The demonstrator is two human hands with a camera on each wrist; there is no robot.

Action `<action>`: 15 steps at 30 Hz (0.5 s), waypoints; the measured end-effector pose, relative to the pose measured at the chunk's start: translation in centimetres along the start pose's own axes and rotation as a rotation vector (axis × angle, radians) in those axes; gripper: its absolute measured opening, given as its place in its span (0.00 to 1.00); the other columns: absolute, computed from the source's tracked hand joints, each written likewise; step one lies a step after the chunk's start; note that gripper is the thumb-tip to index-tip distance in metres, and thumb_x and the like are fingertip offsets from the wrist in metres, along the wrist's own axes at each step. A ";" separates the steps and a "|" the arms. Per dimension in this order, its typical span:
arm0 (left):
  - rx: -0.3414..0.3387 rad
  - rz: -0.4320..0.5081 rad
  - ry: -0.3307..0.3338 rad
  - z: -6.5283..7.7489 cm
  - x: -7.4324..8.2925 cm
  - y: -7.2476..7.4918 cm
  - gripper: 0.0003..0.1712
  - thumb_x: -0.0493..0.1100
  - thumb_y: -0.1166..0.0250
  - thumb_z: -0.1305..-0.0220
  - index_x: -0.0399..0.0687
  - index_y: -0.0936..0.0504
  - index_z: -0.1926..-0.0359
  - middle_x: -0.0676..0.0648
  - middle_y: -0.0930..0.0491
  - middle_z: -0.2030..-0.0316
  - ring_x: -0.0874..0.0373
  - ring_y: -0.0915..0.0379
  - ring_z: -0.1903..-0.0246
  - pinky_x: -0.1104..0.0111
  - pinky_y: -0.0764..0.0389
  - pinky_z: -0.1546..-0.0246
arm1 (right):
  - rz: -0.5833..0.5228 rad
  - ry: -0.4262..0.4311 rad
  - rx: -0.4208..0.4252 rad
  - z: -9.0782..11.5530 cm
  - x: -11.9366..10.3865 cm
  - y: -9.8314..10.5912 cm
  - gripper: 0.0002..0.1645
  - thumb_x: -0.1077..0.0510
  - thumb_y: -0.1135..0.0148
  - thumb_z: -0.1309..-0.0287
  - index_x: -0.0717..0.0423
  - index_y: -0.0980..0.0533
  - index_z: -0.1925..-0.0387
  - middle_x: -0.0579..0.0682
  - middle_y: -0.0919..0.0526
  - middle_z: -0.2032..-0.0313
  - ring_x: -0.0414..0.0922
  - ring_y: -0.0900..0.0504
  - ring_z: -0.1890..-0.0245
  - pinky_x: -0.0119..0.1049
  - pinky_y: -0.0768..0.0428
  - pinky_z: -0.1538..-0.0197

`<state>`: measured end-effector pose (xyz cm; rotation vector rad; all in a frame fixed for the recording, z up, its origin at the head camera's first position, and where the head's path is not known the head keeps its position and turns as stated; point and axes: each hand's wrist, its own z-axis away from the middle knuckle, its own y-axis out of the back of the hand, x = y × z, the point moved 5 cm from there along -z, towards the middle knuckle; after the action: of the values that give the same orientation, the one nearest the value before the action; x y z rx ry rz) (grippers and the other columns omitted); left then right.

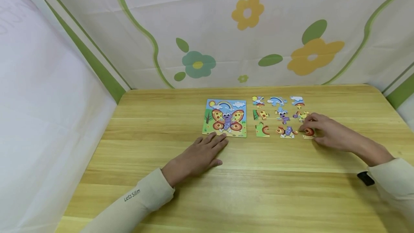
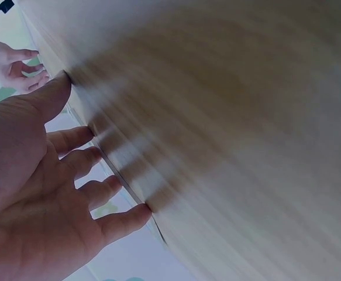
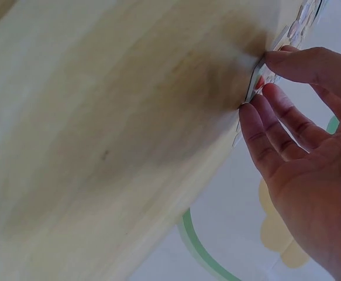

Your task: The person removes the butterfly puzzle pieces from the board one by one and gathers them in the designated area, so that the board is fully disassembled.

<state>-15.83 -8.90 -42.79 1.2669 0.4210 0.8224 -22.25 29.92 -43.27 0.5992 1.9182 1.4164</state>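
A square butterfly picture board point(image 1: 228, 119) lies flat on the wooden table. My left hand point(image 1: 198, 156) rests below it, fingers spread, with the fingertips right at the board's lower edge. Right of the board, puzzle pieces of the same butterfly picture are laid out apart in three rows of three. My right hand point(image 1: 337, 135) pinches the bottom-right puzzle piece point(image 1: 309, 132), which shows a red swirl, between thumb and fingers. In the right wrist view, that piece's thin edge point(image 3: 253, 81) shows at table level. Beside it lies the bottom-middle piece point(image 1: 287, 132) with the butterfly's body.
Other pieces include a rainbow piece point(image 1: 276, 101) in the top row and a purple face piece point(image 1: 283, 115) in the centre. Behind the wooden table point(image 1: 245, 193) hangs a white curtain point(image 1: 207, 17) with flowers. A black object point(image 1: 366, 178) shows at the right sleeve.
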 end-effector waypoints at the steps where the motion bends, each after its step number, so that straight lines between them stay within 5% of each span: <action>1: -0.001 0.000 -0.001 0.0 0.0 0.0 0.40 0.59 0.50 0.18 0.49 0.49 0.15 0.47 0.52 0.15 0.43 0.55 0.17 0.43 0.39 0.22 | -0.003 -0.004 -0.005 0.0 0.0 0.0 0.36 0.78 0.20 0.68 0.46 0.13 0.55 0.45 0.20 0.53 0.47 0.20 0.52 0.42 0.20 0.53; 11: -0.017 0.003 0.015 0.1 0.0 -0.1 0.41 0.60 0.50 0.18 0.50 0.49 0.15 0.48 0.52 0.15 0.43 0.55 0.17 0.44 0.40 0.22 | -0.011 -0.007 -0.008 -0.4 -0.5 0.5 0.36 0.80 0.24 0.67 0.46 0.14 0.55 0.48 0.19 0.52 0.48 0.21 0.51 0.40 0.22 0.52; 15: -0.012 -0.025 0.021 0.1 0.1 -0.1 0.40 0.60 0.49 0.18 0.50 0.47 0.16 0.48 0.51 0.15 0.42 0.54 0.17 0.44 0.38 0.22 | -0.001 -0.004 0.008 -0.9 -1.2 0.9 0.32 0.78 0.22 0.63 0.48 0.14 0.56 0.50 0.18 0.52 0.50 0.20 0.52 0.46 0.20 0.55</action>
<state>-15.69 -8.86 -42.83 1.2404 0.4468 0.8168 -22.12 28.82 -41.97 0.6037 1.9216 1.4064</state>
